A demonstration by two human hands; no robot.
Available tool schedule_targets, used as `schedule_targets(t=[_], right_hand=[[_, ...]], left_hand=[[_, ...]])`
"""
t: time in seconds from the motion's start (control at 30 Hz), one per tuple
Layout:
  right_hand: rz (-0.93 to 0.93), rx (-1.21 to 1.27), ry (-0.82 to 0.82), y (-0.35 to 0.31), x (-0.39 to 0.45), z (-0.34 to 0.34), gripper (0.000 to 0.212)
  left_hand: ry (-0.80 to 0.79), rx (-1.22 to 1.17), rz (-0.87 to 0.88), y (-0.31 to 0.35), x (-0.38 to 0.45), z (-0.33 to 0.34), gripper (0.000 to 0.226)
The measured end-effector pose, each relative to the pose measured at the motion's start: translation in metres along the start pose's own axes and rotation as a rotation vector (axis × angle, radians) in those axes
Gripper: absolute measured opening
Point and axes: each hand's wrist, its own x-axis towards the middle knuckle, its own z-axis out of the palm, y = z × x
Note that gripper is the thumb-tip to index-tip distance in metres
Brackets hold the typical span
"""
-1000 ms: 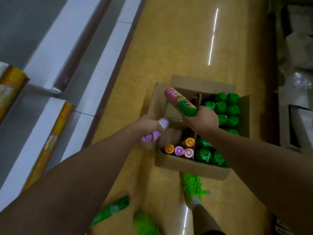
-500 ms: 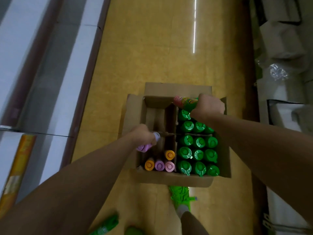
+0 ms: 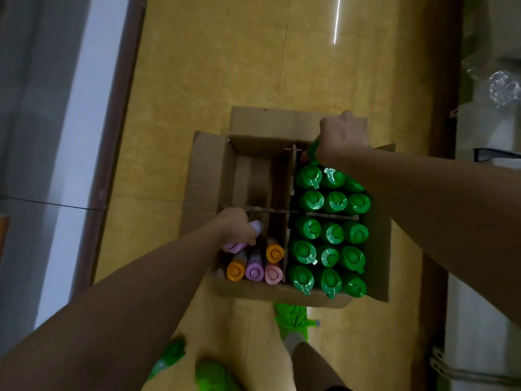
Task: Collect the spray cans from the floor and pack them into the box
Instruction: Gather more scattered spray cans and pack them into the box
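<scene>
An open cardboard box [image 3: 210, 176] stands on the yellow floor [image 3: 214, 66], split by cardboard dividers [image 3: 279, 187] into compartments. The right half is packed with upright green-capped cans [image 3: 329, 232], standing in rows of three. In the near-left compartment stand four cans with orange, purple and pink caps [image 3: 255, 270]. The far-left compartment shows only bare cardboard. The left hand [image 3: 238, 228] is closed around a purple-capped can [image 3: 234, 245], held tilted at the left edge of the near-left compartment, touching the cans already there. The right hand [image 3: 342, 135] is closed around a green can [image 3: 313, 146] at the far-right corner of the box, mostly hidden under the fist. Another green can [image 3: 167, 358] lies on the floor near the bottom edge, beside a green shoe [image 3: 293, 317].
</scene>
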Motion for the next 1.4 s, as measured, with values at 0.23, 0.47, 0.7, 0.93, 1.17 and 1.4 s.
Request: schedule_targets(t=[0.23,0.47,0.7,0.93,1.17,1.4], right_hand=[[0.024,0.093,0.020,0.002,0.037,0.060,0.047],[-0.061,0.105,0.045,0.010,0.067,0.113,0.040],[-0.015,0.115,0.035,0.010,0.082,0.143,0.047],[0.045,0.091,0.112,0.004,0.074,0.154,0.054],[0.082,0.085,0.288,-0.012,0.038,0.167,0.077],[-0.140,0.086,0.263,-0.034,-0.006,0.186,0.079]], left_hand=[[-0.003,0.119,0.043,-0.004,0.052,0.027,0.027],[-0.074,0.172,-0.034,-0.011,0.102,0.064,0.032],[-0.126,0.106,-0.051,-0.021,0.133,0.094,0.023],[-0.281,-0.030,-0.106,-0.013,0.131,0.087,0.018],[-0.209,-0.215,-0.081,-0.022,0.126,0.091,0.018],[0.039,-0.327,-0.010,-0.039,0.117,0.104,0.030]])
